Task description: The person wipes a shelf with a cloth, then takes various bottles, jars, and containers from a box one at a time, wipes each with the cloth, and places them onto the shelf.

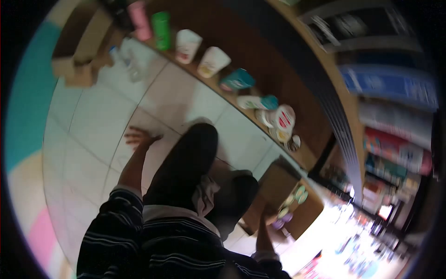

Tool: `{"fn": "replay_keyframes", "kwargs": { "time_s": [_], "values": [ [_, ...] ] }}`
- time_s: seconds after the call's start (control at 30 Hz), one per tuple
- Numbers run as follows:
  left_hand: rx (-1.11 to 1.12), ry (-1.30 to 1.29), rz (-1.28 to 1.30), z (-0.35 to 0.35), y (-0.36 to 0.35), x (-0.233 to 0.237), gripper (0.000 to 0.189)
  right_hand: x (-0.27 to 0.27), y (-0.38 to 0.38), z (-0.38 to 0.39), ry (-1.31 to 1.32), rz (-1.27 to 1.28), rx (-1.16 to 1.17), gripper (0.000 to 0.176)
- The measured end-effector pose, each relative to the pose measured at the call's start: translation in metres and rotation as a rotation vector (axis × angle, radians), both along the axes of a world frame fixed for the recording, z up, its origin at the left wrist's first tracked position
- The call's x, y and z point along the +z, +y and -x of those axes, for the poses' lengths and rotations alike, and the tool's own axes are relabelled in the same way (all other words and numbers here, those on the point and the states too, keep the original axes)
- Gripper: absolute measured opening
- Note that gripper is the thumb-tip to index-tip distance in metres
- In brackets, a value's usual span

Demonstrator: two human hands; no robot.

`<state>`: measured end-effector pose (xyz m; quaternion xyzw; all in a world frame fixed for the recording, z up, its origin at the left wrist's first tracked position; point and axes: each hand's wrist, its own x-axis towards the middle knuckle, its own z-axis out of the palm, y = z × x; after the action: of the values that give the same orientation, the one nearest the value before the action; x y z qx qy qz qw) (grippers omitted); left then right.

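My left hand (139, 136) reaches out low over the white floor tiles (93, 111), its fingers spread and nothing in them. On the other side, my right hand (269, 215) is at a cardboard box (303, 214), beside the containers with pale green lids (301, 194) and a purple one (284, 218) inside. Motion blur and shadow smear the right fingers, so I cannot tell whether they grip anything. My bent knees (200, 144) lie between the two hands.
Along the low shelf edge stand a pink bottle (140, 21), a green container (161, 30), white tubs (187, 46), teal packs (238, 80) and a white-and-red tub (285, 117). A clear bottle (133, 69) and an open carton (81, 46) are on the floor. Packed shelves (390, 83) rise at right.
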<state>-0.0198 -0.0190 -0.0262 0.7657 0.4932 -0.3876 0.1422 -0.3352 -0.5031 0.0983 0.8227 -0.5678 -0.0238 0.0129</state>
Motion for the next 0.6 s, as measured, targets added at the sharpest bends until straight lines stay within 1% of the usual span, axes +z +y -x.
{"fn": "replay_keyframes", "kwargs": {
  "time_s": [0.03, 0.07, 0.13, 0.2, 0.27, 0.3, 0.33, 0.37, 0.43, 0.53, 0.57, 0.6],
  "values": [
    [0.036, -0.045, 0.029, 0.0, 0.0, 0.001, 0.145, 0.001, -0.005, -0.009, 0.023, -0.002, 0.008, 0.065],
    [0.07, -0.083, 0.055, 0.004, 0.002, 0.0, 0.145, 0.005, -0.024, -0.032, 0.051, -0.015, 0.092, 0.065],
    [0.147, -0.177, 0.029, 0.007, -0.001, -0.013, 0.146, 0.015, -0.047, -0.08, 0.117, -0.049, 0.275, 0.065],
    [0.076, -0.229, 0.074, 0.017, 0.003, -0.019, 0.152, 0.022, -0.063, -0.132, 0.174, -0.078, 0.448, 0.065],
    [0.134, -0.152, 0.136, 0.004, 0.003, 0.005, 0.147, 0.014, -0.068, -0.195, 0.211, -0.118, 0.624, 0.065],
    [0.124, -0.148, 0.108, 0.002, 0.004, 0.002, 0.147, 0.009, -0.066, -0.214, 0.236, -0.147, 0.698, 0.065],
    [0.096, -0.128, 0.092, 0.006, 0.002, 0.0, 0.147, 0.01, -0.065, -0.219, 0.274, -0.173, 0.751, 0.065],
    [0.125, -0.089, 0.084, 0.011, 0.0, 0.0, 0.147, 0.016, -0.064, -0.218, 0.312, -0.195, 0.791, 0.065],
    [0.057, -0.115, 0.08, 0.008, 0.004, 0.001, 0.153, 0.018, -0.058, -0.219, 0.336, -0.232, 0.846, 0.065],
    [0.07, -0.083, 0.109, 0.005, 0.004, 0.005, 0.15, 0.013, -0.04, -0.206, 0.281, -0.271, 0.846, 0.065],
    [0.091, -0.155, 0.108, 0.008, 0.003, 0.006, 0.149, 0.009, -0.032, -0.198, 0.246, -0.278, 0.827, 0.065],
    [0.04, -0.178, 0.107, 0.007, 0.004, 0.008, 0.149, 0.008, -0.025, -0.184, 0.21, -0.283, 0.797, 0.065]
  ]
}}
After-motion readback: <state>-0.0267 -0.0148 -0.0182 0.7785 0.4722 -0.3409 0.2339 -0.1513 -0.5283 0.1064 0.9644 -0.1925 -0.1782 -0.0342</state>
